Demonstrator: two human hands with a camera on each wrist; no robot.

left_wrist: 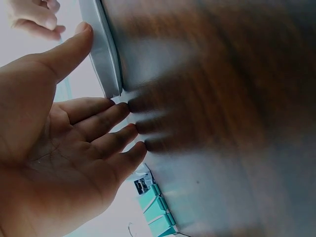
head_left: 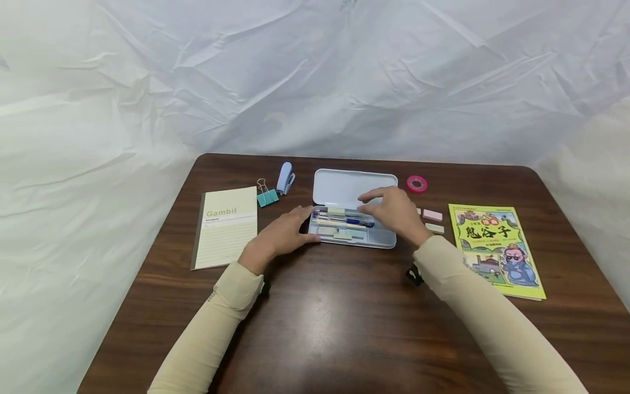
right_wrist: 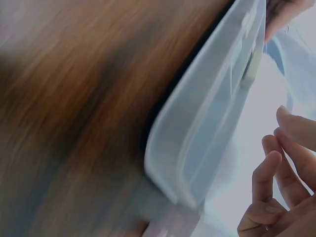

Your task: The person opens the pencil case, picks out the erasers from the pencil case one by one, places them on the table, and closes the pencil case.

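Note:
A clear plastic pencil case (head_left: 381,238) lies open at the table's middle back, its lid (head_left: 344,189) flat behind the tray. Pens (head_left: 344,220) and small pale blocks (head_left: 339,234) lie inside. My left hand (head_left: 283,232) rests at the case's left end with straight fingers (left_wrist: 106,131) on the table and the thumb against the case wall (left_wrist: 103,49). My right hand (head_left: 389,210) hovers over the right half of the tray, fingers (right_wrist: 279,192) loosely bent and holding nothing. The case's rim (right_wrist: 212,123) fills the blurred right wrist view.
Left of the case lie a "Gambit" notebook (head_left: 226,225), teal binder clips (head_left: 267,197) (left_wrist: 158,212) and a blue stapler (head_left: 285,177). On the right are a pink tape roll (head_left: 416,184), two small erasers (head_left: 433,221) and a yellow comic book (head_left: 497,249). White sheeting hangs behind the table.

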